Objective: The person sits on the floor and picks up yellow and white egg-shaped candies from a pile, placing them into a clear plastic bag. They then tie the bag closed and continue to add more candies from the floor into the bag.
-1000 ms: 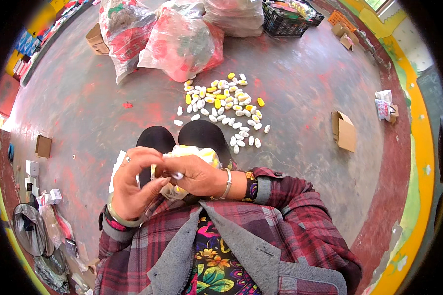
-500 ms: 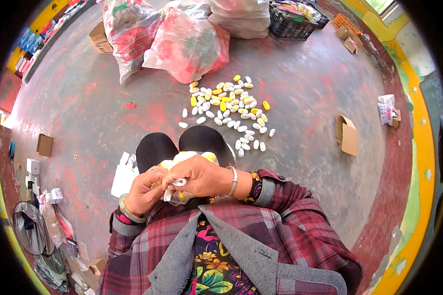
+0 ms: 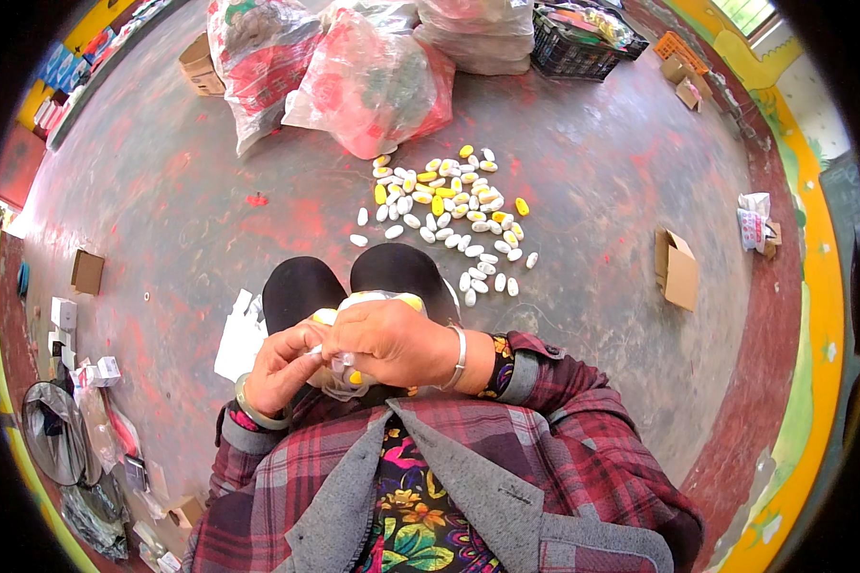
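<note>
A clear plastic bag (image 3: 339, 390) lies in my lap, with white and yellow oval pieces showing through it. Both hands meet over its gathered part. My left hand (image 3: 282, 368), with a bangle at the wrist, pinches the bag between thumb and fingers. From the right, my right hand (image 3: 392, 342) closes on the same gathered plastic, its knuckles up and its fingertips mostly hidden. A small white bit shows between the two hands. Past my black-clad knees (image 3: 398, 269), many similar white and yellow ovals (image 3: 438, 207) are scattered on the floor.
Large stuffed plastic bags (image 3: 377, 95) stand beyond the scattered ovals, beside a black crate (image 3: 578, 46). An open cardboard box (image 3: 677, 270) sits at right. White sheets (image 3: 239, 339) lie by my left knee. Small boxes (image 3: 86, 272) and bundled plastic (image 3: 96, 520) line the left side.
My right hand has turned over the gathered plastic, covering the white loop that showed between the hands. More of the bag below it shows. The view has shifted slightly.
</note>
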`<state>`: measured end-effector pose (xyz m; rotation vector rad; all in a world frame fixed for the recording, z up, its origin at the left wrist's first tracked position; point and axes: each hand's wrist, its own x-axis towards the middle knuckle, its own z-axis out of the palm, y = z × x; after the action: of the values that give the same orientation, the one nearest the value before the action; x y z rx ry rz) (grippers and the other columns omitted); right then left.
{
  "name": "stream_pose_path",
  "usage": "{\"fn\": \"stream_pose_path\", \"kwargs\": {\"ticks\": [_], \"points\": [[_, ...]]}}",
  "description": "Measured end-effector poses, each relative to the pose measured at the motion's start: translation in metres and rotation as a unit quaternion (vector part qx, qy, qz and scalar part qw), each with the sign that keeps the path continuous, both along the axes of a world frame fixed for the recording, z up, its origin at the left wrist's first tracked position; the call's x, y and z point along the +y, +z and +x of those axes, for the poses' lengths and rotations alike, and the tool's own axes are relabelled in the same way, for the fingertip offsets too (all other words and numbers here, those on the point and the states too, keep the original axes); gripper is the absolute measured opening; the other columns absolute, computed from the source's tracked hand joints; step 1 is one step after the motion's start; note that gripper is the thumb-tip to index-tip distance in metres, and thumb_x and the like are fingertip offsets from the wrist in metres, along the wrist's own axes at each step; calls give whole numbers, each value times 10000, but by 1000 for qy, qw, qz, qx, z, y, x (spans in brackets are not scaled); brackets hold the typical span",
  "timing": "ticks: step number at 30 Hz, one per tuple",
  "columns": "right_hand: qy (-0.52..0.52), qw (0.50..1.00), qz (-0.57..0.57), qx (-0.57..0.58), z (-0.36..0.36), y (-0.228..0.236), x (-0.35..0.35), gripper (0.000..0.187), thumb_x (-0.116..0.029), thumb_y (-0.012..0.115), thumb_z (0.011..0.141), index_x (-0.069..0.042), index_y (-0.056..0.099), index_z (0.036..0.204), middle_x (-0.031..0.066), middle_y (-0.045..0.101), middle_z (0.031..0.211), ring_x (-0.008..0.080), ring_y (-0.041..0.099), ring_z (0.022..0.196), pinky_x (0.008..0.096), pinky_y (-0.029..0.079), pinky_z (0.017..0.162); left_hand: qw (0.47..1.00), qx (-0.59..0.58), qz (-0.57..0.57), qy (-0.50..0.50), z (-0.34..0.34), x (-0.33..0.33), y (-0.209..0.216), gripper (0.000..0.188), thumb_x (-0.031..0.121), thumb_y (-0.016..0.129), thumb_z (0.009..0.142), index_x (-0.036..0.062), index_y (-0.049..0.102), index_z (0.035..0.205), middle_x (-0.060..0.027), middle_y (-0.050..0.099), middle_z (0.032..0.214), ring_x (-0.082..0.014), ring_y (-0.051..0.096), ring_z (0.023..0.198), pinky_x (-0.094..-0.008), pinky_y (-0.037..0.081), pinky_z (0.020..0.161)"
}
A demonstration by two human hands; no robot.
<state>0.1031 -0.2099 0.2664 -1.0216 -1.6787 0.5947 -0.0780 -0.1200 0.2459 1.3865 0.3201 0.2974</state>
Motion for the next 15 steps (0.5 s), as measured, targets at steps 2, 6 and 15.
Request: {"fn": "stream_pose_path", "kwargs": {"ticks": [2, 6, 15], "points": [[17, 999, -18, 26, 0, -2, 0, 69, -47, 573, 707, -51, 566, 776, 103, 536, 682, 300, 554, 665, 354, 431, 577, 999, 28, 27, 6, 0, -4, 5, 104, 98, 495, 851, 12, 551, 836, -94, 555, 929, -192, 513, 889, -305, 383, 816], [55, 992, -82, 80, 0, -3, -1, 53, -48, 565, 762, -40, 572, 814, 110, 566, 729, 289, 558, 663, 323, 429, 590, 922, 14, 388, 0, 9, -3, 10, 70, 46, 551, 777, 19, 557, 841, -127, 549, 882, -274, 525, 853, -333, 408, 775], [33, 949, -209, 232, 9, 14, -7, 165, -20, 521, 835, 4, 590, 983, 37, 584, 771, 65, 529, 698, 211, 439, 644, 768, 105, 613, 152, 4, -8, 49, 159, -3, 569, 677, 19, 554, 834, -136, 540, 828, -317, 526, 796, -359, 437, 664]]}}
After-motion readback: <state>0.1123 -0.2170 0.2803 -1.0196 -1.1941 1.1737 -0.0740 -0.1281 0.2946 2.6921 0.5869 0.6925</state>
